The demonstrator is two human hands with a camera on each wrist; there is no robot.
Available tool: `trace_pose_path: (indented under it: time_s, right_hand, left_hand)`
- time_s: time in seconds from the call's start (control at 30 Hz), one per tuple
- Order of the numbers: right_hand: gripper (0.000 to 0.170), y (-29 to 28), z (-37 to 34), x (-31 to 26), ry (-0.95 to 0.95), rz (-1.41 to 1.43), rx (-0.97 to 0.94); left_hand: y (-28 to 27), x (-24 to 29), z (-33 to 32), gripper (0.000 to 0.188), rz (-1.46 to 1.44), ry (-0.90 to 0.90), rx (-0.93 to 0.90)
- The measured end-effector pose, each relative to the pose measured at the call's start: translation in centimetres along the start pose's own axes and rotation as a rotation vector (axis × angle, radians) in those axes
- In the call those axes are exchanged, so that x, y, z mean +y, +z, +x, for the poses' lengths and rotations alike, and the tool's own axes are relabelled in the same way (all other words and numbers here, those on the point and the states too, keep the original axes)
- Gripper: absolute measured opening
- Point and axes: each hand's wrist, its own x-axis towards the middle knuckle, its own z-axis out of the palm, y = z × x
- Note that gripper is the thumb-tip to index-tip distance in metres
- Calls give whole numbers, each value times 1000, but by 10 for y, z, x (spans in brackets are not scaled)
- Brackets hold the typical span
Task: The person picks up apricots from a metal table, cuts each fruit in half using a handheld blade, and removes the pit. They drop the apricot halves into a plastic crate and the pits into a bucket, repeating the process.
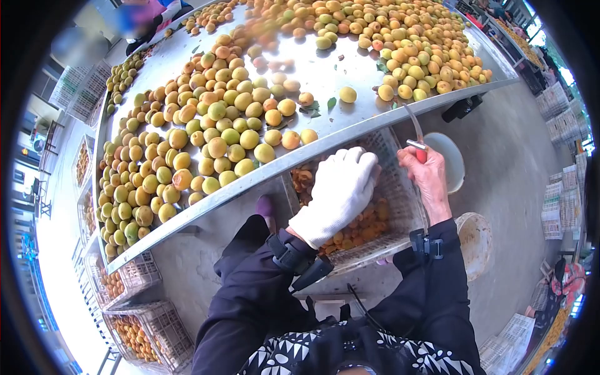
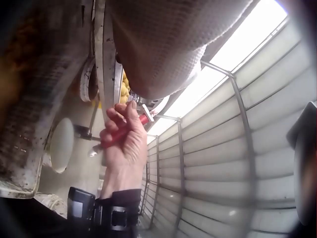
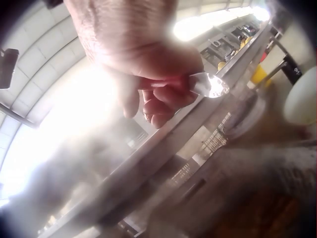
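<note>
My left hand (image 1: 340, 187), in a white knit glove, hangs over a plastic crate (image 1: 405, 203) in the head view. Its fingers bend downward, and I cannot tell whether anything is in them. Orange cut fruit pieces (image 1: 359, 231) lie in that crate. My bare right hand (image 1: 431, 181) grips the red handle (image 2: 119, 134) of a knife (image 1: 414, 125) to the right of the glove. The slim curved blade points up toward the table edge. In the right wrist view the fingers (image 3: 171, 96) wrap the handle, and a shiny metal end sticks out.
A metal-topped table (image 1: 250, 182) with a raised rim carries many yellow-orange apricots (image 1: 215, 147). A white bucket (image 1: 455, 164) and a stained pail (image 1: 478, 244) stand right of the crate. Fruit-filled crates (image 1: 178, 328) stand at left. Another person (image 1: 150, 19) is at the far side.
</note>
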Motion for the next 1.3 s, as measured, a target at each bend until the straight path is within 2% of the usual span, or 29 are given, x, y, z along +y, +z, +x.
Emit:
trace_pose_path:
  time_s: [0.1, 0.17, 0.23, 0.3, 0.37, 0.43, 0.47, 0.5, 0.57, 0.63, 0.7, 0.73, 0.77, 0.83, 0.97, 1.03, 1.07, 1.1, 1.23, 1.27, 1.3]
  right_hand:
    - [16, 6, -4, -4, 111, 129, -120]
    - [15, 11, -7, -3, 132, 177, -130]
    - [13, 15, -10, -4, 217, 276, -107]
    - [11, 16, -12, -3, 217, 277, -111]
    - [10, 14, -14, 0, 239, 300, -137]
    - [10, 17, -16, -3, 221, 309, -136]
    - [10, 17, -17, -4, 225, 295, -142]
    - [10, 17, -18, -5, 230, 279, -148]
    - [11, 17, -18, -3, 229, 290, -162]
    - [9, 19, -18, 0, 219, 306, -169]
    - [10, 17, -19, -1, 213, 311, -174]
    - [11, 16, -20, -1, 213, 300, -181]
    - [11, 15, -21, -1, 210, 307, -173]
    - [10, 14, -23, 0, 195, 335, -177]
    - [11, 11, -24, -2, 186, 329, -169]
    - [11, 11, -24, -1, 190, 348, -186]
    - [11, 12, -24, -3, 190, 352, -181]
    - [11, 13, -25, -6, 169, 373, -180]
    - [13, 23, -32, -18, 113, 499, -177]
    - [16, 25, -34, -20, 95, 541, -197]
    - [16, 27, -35, -23, 102, 539, -188]
  left_hand:
    - [-8, -18, 12, 12, 16, 47, 161]
    - [-21, -30, 20, 13, 105, 34, 197]
    - [-34, -46, 27, 12, 160, -25, 336]
    - [-49, -66, 33, 10, 251, -147, 400]
    - [-62, -90, 34, 15, 127, -343, 369]
    - [-66, -103, 39, 7, -40, -415, 369]
    - [-71, -104, 44, 18, 33, -502, 240]
    - [-70, -108, 51, 18, 37, -495, 239]
    - [-61, -121, 62, 21, 252, -320, 103]
    - [-55, -125, 70, 22, 332, -311, 53]
    - [-53, -123, 79, 21, 542, -311, -156]
    - [-45, -132, 80, 24, 546, -323, -188]
    - [-42, -135, 80, 25, 588, -238, -175]
    - [-38, -135, 84, 25, 615, -254, -240]
    - [-43, -130, 85, 26, 617, -213, -234]
    - [-49, -131, 83, 27, 516, -266, -182]
    - [-58, -111, 84, 27, 236, -407, -132]
    - [-63, -108, 82, 29, -5, -468, -122]
    - [-74, -51, 53, 41, -804, -451, -21]
    - [-67, -38, 43, 38, -973, -457, 35]
    - [-62, -25, 33, 43, -1030, -443, 52]
